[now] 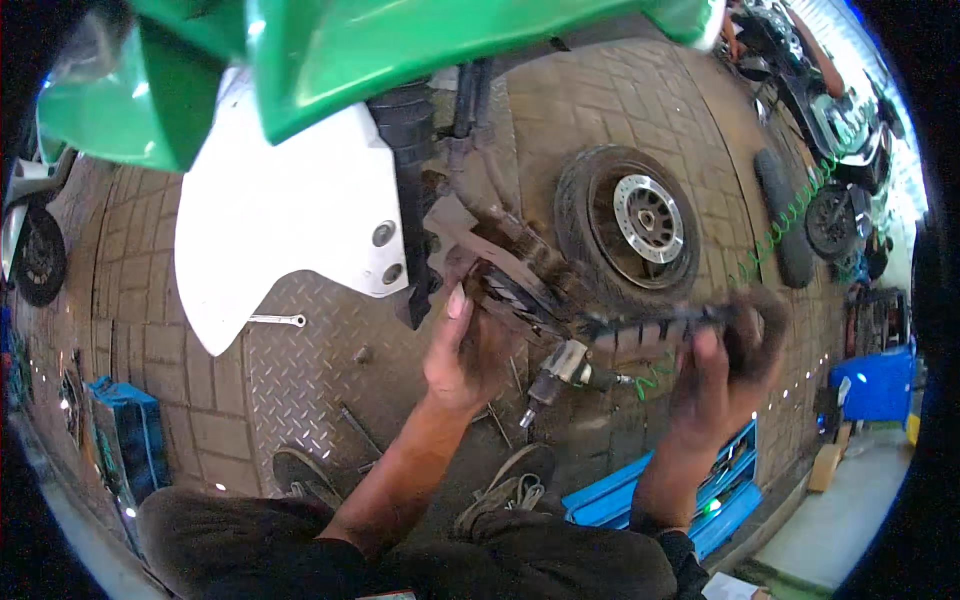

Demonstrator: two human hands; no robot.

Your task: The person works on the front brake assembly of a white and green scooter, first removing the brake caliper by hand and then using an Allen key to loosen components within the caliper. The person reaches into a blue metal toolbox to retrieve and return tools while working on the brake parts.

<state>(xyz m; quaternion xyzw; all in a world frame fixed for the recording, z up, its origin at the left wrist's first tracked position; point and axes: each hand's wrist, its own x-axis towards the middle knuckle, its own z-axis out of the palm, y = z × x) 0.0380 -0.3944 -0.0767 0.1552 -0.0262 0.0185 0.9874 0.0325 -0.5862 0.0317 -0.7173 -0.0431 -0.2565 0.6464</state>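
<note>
My left hand (pixel 467 355) grips a dark grimy metal assembly (pixel 500 265) below the white panel (pixel 280 210) and green bodywork (pixel 380 40) of the vehicle. My right hand (pixel 725 365) is closed on a long dark ribbed part (pixel 660 327), blurred, which reaches left toward that assembly. An air impact wrench (pixel 560 370) with a green coiled hose sits just below, between my hands. A wheel with a silver brake disc (pixel 645 220) lies flat beyond them. A combination wrench (pixel 275 319) and several tools rest on the metal checker plate (pixel 290 390) at my feet.
A blue open toolbox (pixel 595 492) lies by my right knee, a teal case (pixel 130 430) at left. Motorcycles (pixel 835 120) stand at both sides, a loose tyre (pixel 780 220) at right. Another person's arm (pixel 828 70) shows at top right. A blue bin (pixel 875 385) stands far right.
</note>
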